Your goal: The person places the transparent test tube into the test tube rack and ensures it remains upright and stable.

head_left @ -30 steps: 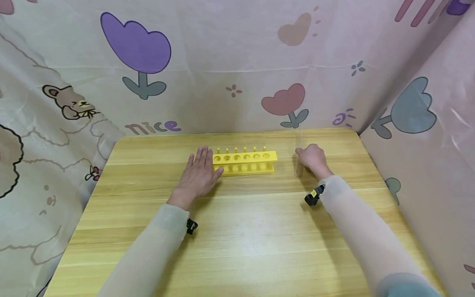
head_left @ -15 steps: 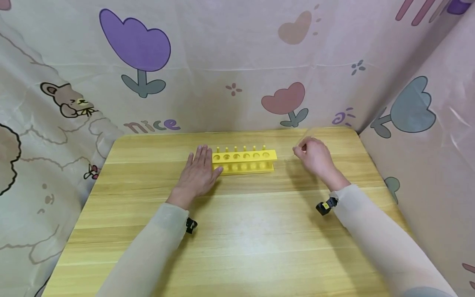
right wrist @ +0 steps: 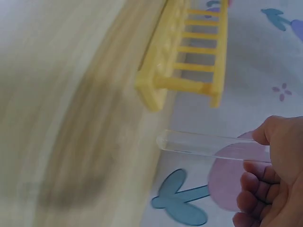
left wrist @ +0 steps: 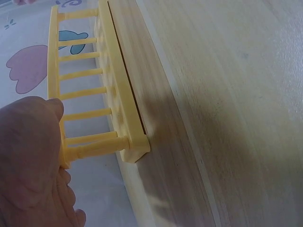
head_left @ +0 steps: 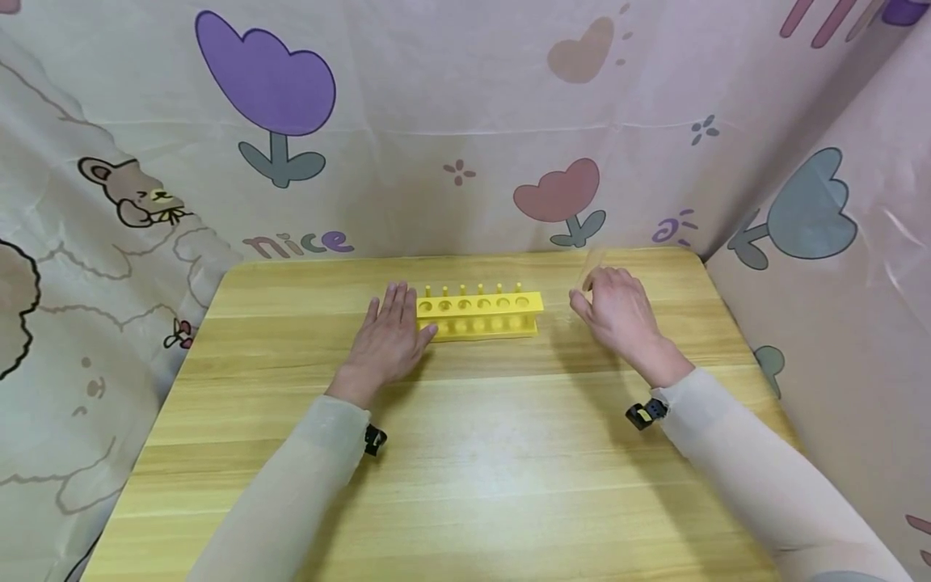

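Note:
A yellow test tube rack (head_left: 480, 305) stands on the wooden table, with a row of round holes and several pegs along its back. My left hand (head_left: 385, 343) rests at the rack's left end, fingers straight, and its thumb lies across the front corner. In the left wrist view the thumb touches the edge of the rack's top plate (left wrist: 53, 71). To the right of the rack, my right hand (head_left: 618, 315) pinches a clear glass test tube (right wrist: 203, 143) between thumb and fingers. The tube's rounded end points down toward the table, apart from the rack; its upper part is faint in the head view.
The wooden table (head_left: 465, 453) reaches back to a printed curtain (head_left: 407, 121), close behind the rack. Another curtain (head_left: 822, 323) runs along the right side. Small black cameras sit at both wrists.
The right hand has lifted and turned, tilting the test tube from near upright, then shifted slightly left toward the rack. The left hand and the rack stay in place.

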A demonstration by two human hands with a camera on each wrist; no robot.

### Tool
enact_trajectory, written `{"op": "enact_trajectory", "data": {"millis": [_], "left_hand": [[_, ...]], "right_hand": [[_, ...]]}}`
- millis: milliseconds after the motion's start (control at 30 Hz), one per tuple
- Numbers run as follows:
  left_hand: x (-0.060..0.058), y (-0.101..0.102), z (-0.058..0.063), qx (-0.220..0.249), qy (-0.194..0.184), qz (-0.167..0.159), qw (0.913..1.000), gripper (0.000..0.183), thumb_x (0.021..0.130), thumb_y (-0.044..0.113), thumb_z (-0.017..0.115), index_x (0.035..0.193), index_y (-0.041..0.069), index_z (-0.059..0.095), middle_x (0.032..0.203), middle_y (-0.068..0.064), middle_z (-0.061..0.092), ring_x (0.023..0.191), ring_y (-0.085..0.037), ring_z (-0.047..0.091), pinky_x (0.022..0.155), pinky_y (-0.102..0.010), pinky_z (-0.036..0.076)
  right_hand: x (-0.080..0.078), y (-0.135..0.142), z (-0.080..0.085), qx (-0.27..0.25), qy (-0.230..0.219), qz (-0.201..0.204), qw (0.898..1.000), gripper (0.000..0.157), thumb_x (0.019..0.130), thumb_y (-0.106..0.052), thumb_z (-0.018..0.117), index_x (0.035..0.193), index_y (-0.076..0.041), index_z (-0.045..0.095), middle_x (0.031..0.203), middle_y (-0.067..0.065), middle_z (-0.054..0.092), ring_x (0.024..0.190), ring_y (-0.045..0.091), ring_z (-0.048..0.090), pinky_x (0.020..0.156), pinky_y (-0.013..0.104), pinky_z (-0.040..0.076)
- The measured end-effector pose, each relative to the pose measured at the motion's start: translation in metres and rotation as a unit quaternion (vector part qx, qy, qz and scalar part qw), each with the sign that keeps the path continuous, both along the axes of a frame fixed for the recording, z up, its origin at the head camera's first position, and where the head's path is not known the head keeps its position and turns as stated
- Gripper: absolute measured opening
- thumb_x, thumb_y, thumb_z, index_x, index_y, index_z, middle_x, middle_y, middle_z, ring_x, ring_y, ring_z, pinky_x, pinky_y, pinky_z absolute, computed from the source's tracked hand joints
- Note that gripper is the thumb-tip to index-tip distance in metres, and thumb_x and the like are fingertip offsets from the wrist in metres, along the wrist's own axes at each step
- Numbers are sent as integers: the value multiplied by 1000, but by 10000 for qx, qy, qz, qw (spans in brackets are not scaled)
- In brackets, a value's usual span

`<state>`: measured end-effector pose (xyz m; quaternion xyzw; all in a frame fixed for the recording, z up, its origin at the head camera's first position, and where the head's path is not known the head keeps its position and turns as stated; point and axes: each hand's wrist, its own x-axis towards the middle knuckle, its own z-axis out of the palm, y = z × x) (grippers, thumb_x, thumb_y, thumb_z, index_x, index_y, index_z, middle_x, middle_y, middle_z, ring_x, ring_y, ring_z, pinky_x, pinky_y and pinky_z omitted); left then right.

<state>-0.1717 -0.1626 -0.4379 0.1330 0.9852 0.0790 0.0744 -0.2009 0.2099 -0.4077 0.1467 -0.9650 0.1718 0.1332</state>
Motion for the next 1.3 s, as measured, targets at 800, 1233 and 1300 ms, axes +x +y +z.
{"op": "enact_trajectory", "data": {"millis": [800, 1233, 1300], "left_hand": [[-1, 0, -1, 12, 11, 8, 10000, 79, 114, 51, 24, 167, -3, 0, 175, -21, -8, 164, -35, -8, 133, -57, 1], [-2, 0, 0, 3, -3, 9, 10000, 79, 114, 51, 24, 167, -2, 0, 175, -21, -8, 164, -35, -7, 134, -57, 2], [-2, 1, -1, 14, -36, 23, 10000, 79, 114, 51, 24, 167, -2, -1, 175, -20, -9, 163, -34, -8, 133, -57, 0]], "right_hand": [[-11, -64, 42, -431, -35, 547, 9976, 25, 100, -24, 58, 94, -4, 72, 94, 11, 71, 93, 37, 62, 88, 51, 51], [-15, -69, 13, -30, -616, 553, 9966, 31, 102, -28, 60, 99, 1, 68, 99, 17, 71, 99, 40, 63, 91, 56, 51], [-15, -70, 9, 23, -733, 530, 9959, 30, 103, -29, 59, 99, -1, 67, 99, 15, 70, 99, 39, 62, 89, 56, 51]]}}
